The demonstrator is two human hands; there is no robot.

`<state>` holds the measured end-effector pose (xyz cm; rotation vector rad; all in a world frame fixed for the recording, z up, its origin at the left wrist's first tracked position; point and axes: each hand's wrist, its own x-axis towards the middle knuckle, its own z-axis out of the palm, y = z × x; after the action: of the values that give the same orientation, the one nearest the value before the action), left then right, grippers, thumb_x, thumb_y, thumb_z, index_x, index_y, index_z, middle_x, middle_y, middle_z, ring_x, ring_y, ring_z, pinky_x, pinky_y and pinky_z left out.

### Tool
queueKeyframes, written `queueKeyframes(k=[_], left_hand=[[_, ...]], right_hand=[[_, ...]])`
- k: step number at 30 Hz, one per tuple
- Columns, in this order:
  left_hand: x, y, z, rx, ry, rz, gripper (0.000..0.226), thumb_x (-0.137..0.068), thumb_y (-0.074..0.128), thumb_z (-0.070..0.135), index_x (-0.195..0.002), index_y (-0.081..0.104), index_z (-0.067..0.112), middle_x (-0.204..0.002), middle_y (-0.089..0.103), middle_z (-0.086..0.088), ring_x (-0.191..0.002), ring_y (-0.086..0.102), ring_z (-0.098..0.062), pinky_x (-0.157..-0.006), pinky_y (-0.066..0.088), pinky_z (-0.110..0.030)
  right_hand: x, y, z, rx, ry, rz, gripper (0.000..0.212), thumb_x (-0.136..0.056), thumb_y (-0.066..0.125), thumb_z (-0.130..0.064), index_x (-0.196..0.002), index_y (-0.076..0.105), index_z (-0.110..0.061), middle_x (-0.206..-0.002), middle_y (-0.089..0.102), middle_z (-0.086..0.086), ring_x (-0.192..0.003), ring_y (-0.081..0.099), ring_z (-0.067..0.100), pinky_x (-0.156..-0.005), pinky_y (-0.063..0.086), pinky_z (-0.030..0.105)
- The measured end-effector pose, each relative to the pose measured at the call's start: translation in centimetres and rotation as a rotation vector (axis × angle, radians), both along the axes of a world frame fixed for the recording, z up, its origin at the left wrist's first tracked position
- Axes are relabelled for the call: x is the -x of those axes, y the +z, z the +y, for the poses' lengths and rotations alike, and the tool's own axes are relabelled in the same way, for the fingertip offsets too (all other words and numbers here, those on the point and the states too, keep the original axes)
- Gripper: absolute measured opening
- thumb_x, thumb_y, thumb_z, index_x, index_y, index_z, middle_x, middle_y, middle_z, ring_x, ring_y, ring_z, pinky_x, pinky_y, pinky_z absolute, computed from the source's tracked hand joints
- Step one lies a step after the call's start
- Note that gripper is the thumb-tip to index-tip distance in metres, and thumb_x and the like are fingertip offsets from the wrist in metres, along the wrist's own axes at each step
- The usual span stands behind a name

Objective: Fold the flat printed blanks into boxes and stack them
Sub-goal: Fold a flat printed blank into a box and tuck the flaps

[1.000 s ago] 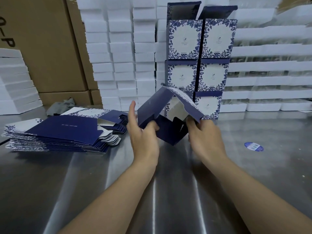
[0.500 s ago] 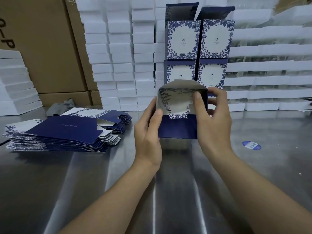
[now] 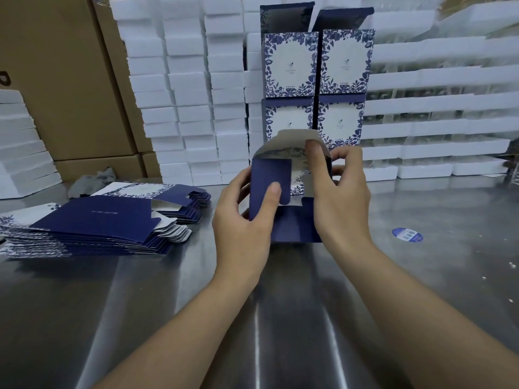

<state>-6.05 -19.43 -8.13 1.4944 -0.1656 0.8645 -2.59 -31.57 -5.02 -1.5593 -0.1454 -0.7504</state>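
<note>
One half-folded box [image 3: 292,220] is held upright over the steel table [image 3: 280,318], at the middle of the view, its open end up and showing white card inside. The left hand [image 3: 241,217] grips its left side, thumb pressed flat on a navy flap and fingers curled behind. The right hand [image 3: 342,203] clamps the right side, forefinger hooked over the top flap. Behind stand the finished boxes [image 3: 290,64]: four printed fronts show, two columns by two rows, with anything lower hidden by the hands. The top two have their lids up, and their insides cannot be seen. To the left lies a fanned pile of flat blanks [image 3: 92,223], too many to count. One round sticker [image 3: 407,235] lies on the table at right. White foam trays [image 3: 185,80] are stacked along the back.
</note>
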Motion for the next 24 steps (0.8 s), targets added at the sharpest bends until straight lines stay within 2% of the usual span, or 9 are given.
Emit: queueKeyframes(k=[2,4,7,11,14,17,19,21,24], left_hand=[[-0.4,0.0,0.5,-0.036,0.139,0.013,0.036,-0.101,0.072,0.031,-0.136,0.068,0.028,-0.124,0.071,0.009,-0.117,0.065,-0.003,-0.091,0.054,-0.019],[-0.7,0.0,1.2,-0.008,0.234,0.044,0.032,-0.100,0.071,0.029,-0.132,0.071,0.026,-0.120,0.072,0.003,-0.111,0.066,-0.010,-0.098,0.054,-0.034],[-0.8,0.3,2.2,0.080,0.276,0.060,0.026,-0.100,0.071,0.023,-0.125,0.074,0.027,-0.113,0.075,-0.002,-0.104,0.070,-0.020,-0.096,0.057,-0.048],[-0.8,0.8,3.2,0.145,0.414,0.028,0.024,-0.099,0.069,0.016,-0.118,0.076,0.027,-0.087,0.072,0.017,-0.078,0.064,0.008,-0.082,0.059,-0.037],[-0.8,1.0,3.3,0.153,0.471,0.016,0.023,-0.099,0.066,0.013,-0.118,0.073,0.024,-0.086,0.068,0.015,-0.073,0.060,0.009,-0.077,0.055,-0.036],[-0.8,1.0,3.1,0.137,0.432,-0.020,0.028,-0.095,0.068,0.006,-0.119,0.069,0.021,-0.098,0.073,0.005,-0.086,0.066,-0.004,-0.082,0.054,-0.034],[-0.8,0.8,2.9,0.129,0.367,-0.047,0.031,-0.093,0.069,0.005,-0.121,0.068,0.016,-0.108,0.074,-0.001,-0.095,0.068,-0.015,-0.085,0.055,-0.027],[-0.8,0.8,2.8,0.143,0.317,-0.050,0.031,-0.093,0.068,0.005,-0.122,0.068,0.016,-0.107,0.074,0.007,-0.095,0.068,-0.005,-0.084,0.053,-0.016],[-1.0,0.7,2.8,0.184,0.199,0.076,0.024,-0.097,0.068,0.011,-0.106,0.071,0.033,-0.097,0.074,0.016,-0.088,0.072,0.000,-0.079,0.063,-0.027]], right_hand=[[0.1,-0.1,0.4,0.049,0.008,-0.066,0.038,-0.087,0.063,-0.071,-0.103,0.051,-0.039,-0.105,0.064,-0.008,-0.098,0.063,0.010,-0.090,0.054,0.046],[0.2,-0.3,0.6,0.143,0.022,-0.142,0.035,-0.089,0.073,-0.052,-0.116,0.054,-0.039,-0.112,0.063,-0.014,-0.102,0.063,0.004,-0.091,0.054,0.039],[0.1,-1.1,1.0,0.347,0.052,-0.213,0.063,-0.088,0.079,-0.028,-0.144,0.050,-0.034,-0.134,0.059,-0.015,-0.121,0.058,0.001,-0.100,0.052,0.033],[0.4,-1.6,2.0,0.382,0.101,-0.169,0.083,-0.088,0.078,-0.025,-0.157,0.034,-0.040,-0.151,0.050,-0.019,-0.135,0.052,0.005,-0.108,0.048,0.037],[0.9,-2.0,2.9,0.208,0.161,0.090,0.073,-0.089,0.074,-0.034,-0.148,0.036,-0.054,-0.134,0.055,-0.022,-0.121,0.055,0.007,-0.099,0.047,0.033],[0.9,-2.4,3.7,-0.119,0.369,0.326,0.051,-0.095,0.070,-0.024,-0.130,0.047,-0.054,-0.120,0.066,-0.012,-0.109,0.069,0.019,-0.084,0.064,0.048],[0.8,-2.3,3.6,-0.057,0.293,0.257,0.056,-0.095,0.067,-0.015,-0.138,0.050,-0.048,-0.120,0.070,-0.004,-0.109,0.069,0.022,-0.089,0.063,0.044],[0.8,-2.0,3.1,0.026,0.213,0.128,0.067,-0.092,0.067,-0.010,-0.143,0.048,-0.049,-0.113,0.073,-0.007,-0.103,0.069,0.014,-0.084,0.056,0.022],[0.7,-1.5,2.4,0.048,0.187,-0.004,0.072,-0.087,0.072,-0.010,-0.142,0.048,-0.050,-0.113,0.076,-0.011,-0.098,0.071,0.004,-0.076,0.051,0.014]])
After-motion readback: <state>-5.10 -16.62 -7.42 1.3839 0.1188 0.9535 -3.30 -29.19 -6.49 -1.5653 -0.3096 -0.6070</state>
